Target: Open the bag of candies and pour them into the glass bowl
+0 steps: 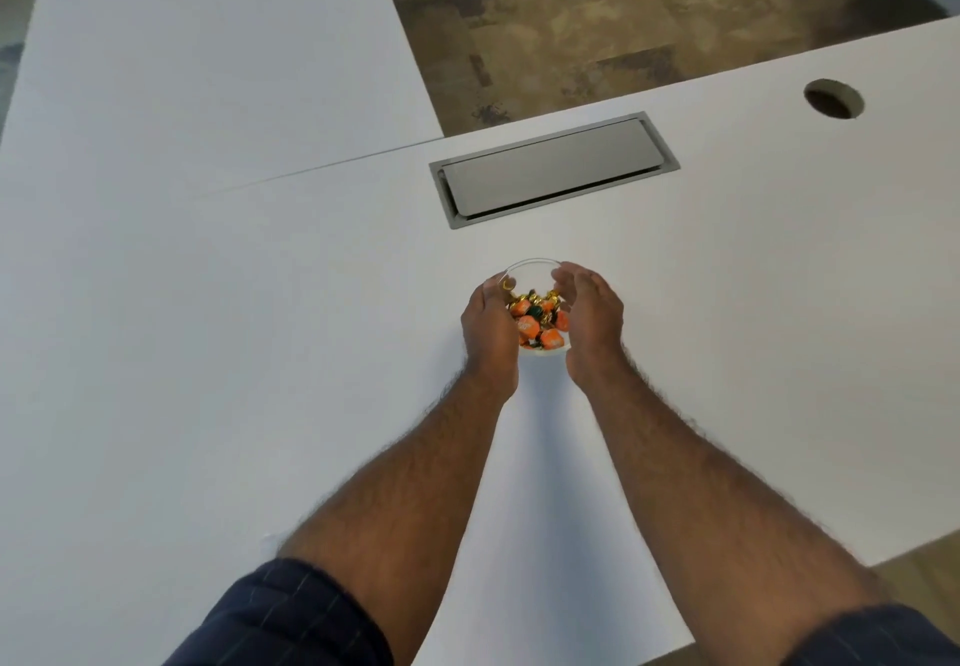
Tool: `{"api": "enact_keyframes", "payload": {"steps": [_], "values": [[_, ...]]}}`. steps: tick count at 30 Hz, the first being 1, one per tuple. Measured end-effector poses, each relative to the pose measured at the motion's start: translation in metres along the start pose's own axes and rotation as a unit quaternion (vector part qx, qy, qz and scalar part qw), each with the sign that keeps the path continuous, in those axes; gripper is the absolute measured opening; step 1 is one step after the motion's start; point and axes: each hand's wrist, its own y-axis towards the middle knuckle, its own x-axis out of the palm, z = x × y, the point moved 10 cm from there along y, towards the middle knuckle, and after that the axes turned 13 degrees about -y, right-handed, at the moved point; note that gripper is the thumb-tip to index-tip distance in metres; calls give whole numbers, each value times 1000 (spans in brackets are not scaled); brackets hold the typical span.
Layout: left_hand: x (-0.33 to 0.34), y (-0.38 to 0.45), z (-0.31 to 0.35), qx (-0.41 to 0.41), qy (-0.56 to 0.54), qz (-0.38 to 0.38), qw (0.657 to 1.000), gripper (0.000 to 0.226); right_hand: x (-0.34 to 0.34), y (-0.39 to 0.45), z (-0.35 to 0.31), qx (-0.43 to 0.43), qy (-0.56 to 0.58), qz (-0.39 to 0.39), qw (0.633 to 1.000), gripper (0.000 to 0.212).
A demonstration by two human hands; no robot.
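A small clear glass bowl (530, 269) stands on the white table (260, 353), just in front of the grey cable hatch. Several wrapped candies (537, 319) in orange, green and gold lie inside it. My left hand (488, 332) cups the bowl's left side, thumb on the rim. My right hand (592, 322) cups the right side, fingers curled around the far rim. Both hands touch the bowl. No candy bag is in view.
A grey metal cable hatch (553, 169) is set into the table beyond the bowl. A round cable hole (834, 98) sits at the far right. A second white table (208, 41) joins at the left; patterned carpet (623, 15) lies beyond.
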Motion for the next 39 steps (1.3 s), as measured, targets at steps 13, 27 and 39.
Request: {"api": "enact_keyframes", "payload": {"steps": [13, 27, 39], "values": [[105, 41, -32, -12, 56, -55, 997, 28, -57, 86, -22, 4, -37, 3, 999, 28], [135, 73, -54, -14, 77, -60, 995, 33, -70, 133, -19, -7, -66, 15, 998, 27], [142, 79, -61, -7, 135, -94, 986, 40, -75, 142, -9, 10, -33, 7, 999, 31]]}}
